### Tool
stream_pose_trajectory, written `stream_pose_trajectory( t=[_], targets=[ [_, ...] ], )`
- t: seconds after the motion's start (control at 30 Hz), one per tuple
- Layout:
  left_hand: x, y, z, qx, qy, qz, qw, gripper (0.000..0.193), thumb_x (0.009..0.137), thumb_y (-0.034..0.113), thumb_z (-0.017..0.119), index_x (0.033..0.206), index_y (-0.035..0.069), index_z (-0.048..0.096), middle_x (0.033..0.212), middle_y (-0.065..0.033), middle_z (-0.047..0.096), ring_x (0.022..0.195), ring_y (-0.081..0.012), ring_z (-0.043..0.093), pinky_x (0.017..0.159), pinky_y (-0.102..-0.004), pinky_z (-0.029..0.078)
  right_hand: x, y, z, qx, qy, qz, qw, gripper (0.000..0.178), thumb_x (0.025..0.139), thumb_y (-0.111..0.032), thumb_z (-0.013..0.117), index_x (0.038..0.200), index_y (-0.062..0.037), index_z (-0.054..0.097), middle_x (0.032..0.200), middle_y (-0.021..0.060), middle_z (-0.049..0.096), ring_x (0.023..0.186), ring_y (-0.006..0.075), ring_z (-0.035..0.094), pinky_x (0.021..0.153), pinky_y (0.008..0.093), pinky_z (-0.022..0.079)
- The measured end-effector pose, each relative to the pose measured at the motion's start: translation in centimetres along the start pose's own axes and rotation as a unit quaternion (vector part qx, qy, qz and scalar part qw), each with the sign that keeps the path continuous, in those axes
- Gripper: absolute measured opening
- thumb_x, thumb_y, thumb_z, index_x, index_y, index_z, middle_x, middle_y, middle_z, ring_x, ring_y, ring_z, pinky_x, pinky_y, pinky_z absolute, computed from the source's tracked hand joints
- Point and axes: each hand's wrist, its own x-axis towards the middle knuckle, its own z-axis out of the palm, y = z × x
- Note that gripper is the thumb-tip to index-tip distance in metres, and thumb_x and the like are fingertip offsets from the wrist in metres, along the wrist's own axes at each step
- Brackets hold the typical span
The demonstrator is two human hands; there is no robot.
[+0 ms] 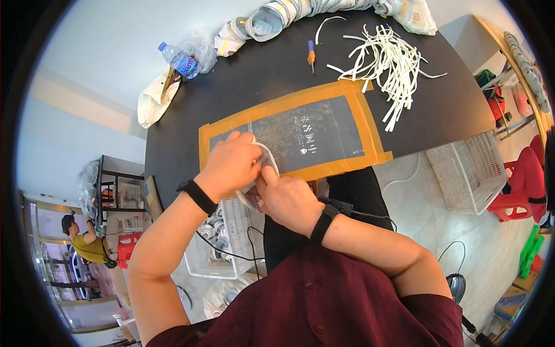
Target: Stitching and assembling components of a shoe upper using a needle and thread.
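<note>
A pale cloth piece with a curved rim (267,156) is held over the near left part of a dark sheet (341,124) edged with orange-brown tape. My left hand (230,165) pinches the piece from its left and upper side, fingers curled. My right hand (292,202) is closed on its lower right side, with the thumb or a finger against the rim. Both hands cover most of the piece, so its full shape is hidden. A black band circles each of my wrists.
On the dark table (462,110) lie a heap of white strips (393,63), an orange-and-blue handled tool (311,55), a water bottle (179,59) and a row of striped cloth pieces (269,20). White crates (468,173) stand on the floor. Another person (89,246) is far left.
</note>
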Motion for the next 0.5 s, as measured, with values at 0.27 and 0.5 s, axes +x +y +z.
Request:
stream_pose_trajectory(
  t=[0.27, 0.5],
  targets=[
    [-0.1, 0.8, 0.1, 0.022, 0.026, -0.007, 0.999, 0.007, 0.075, 0.015, 0.069, 0.080, 0.010, 0.067, 0.094, -0.0050, 0.057, 0.100, -0.0280, 0.055, 0.086, -0.0448, 0.043, 0.0, -0.2, 0.2, -0.011, 0.018, -0.017, 1.000, 0.037, 0.080, -0.025, 0.067, 0.103, 0.0031, 0.060, 0.086, 0.0111, 0.050, 0.055, 0.0225, 0.058, 0.050, 0.0346, 0.048],
    [-0.8, -0.5, 1.1, 0.016, 0.087, 0.014, 0.996, 0.008, 0.071, 0.015, 0.067, 0.074, 0.008, 0.065, 0.090, -0.0058, 0.057, 0.095, -0.0275, 0.055, 0.084, -0.0434, 0.043, 0.0, -0.3, 0.2, -0.022, 0.020, -0.002, 1.000, 0.044, 0.082, -0.028, 0.066, 0.111, 0.0045, 0.060, 0.087, 0.0105, 0.049, 0.054, 0.0208, 0.058, 0.048, 0.0342, 0.048]
  ],
)
